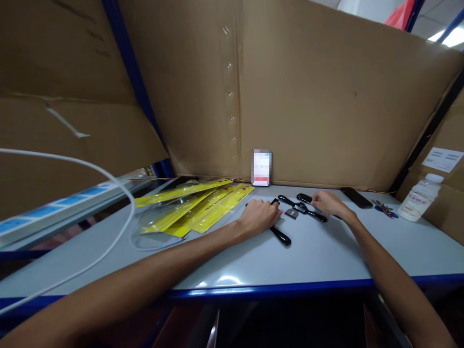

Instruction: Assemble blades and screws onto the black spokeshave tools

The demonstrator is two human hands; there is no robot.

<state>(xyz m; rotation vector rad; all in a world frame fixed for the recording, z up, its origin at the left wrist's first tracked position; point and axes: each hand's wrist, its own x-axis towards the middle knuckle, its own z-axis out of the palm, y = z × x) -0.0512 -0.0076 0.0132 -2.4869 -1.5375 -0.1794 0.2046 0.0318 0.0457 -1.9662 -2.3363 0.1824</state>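
1. Tabletop (319, 261) before us: a black-handled tool (300, 208) lies between a person's hands, just beside a small grey plate (292, 213).
2. The left hand (259, 215) curls its fingers over a second black tool (282, 237), one handle jutting toward the front edge; we cannot tell whether the grip is tight.
3. The right hand (328, 203), fingers bent, is at the first tool's far side (we cannot tell whether it grasps anything).
4. Yellow-backed packages (217, 208) fan out on the left, near a looping white cable (125, 222).
5. Behind, we see a phone (261, 167) upright against cardboard (297, 106); keys (384, 209) and a white bottle (418, 199) stand farther right.
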